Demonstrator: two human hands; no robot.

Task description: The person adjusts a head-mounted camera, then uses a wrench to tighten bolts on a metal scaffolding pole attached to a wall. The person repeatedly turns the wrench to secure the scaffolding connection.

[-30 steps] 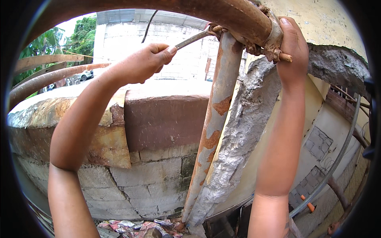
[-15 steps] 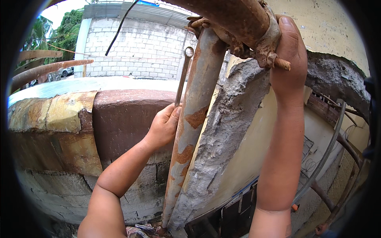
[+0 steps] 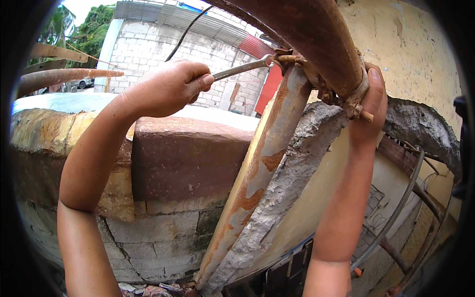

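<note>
My left hand (image 3: 173, 88) is closed round the handle of a metal wrench (image 3: 242, 68). The wrench's ring end meets the left side of a rusty pipe clamp (image 3: 324, 89); whether it sits fully over a nut I cannot tell. This clamp joins a thick rusty overhead pipe (image 3: 316, 34) to an upright, rust-patched pipe (image 3: 269, 158). My right hand (image 3: 370, 101) wraps round the clamp's right side, thumb up, beside a protruding threaded bolt (image 3: 366, 116). Its fingers are mostly hidden behind the clamp.
Broken concrete (image 3: 282, 183) runs close behind the upright pipe, along a yellow wall (image 3: 401, 49). To the left stands a block wall with a brown ledge (image 3: 193, 158) and rusty sheet metal (image 3: 44, 128). Bent pipes (image 3: 396, 213) lean at the lower right.
My left hand has lifted the wrench from beside the upright pipe up to the clamp, turning it from upright to slanting. My right hand stays on the clamp; the view has shifted slightly.
</note>
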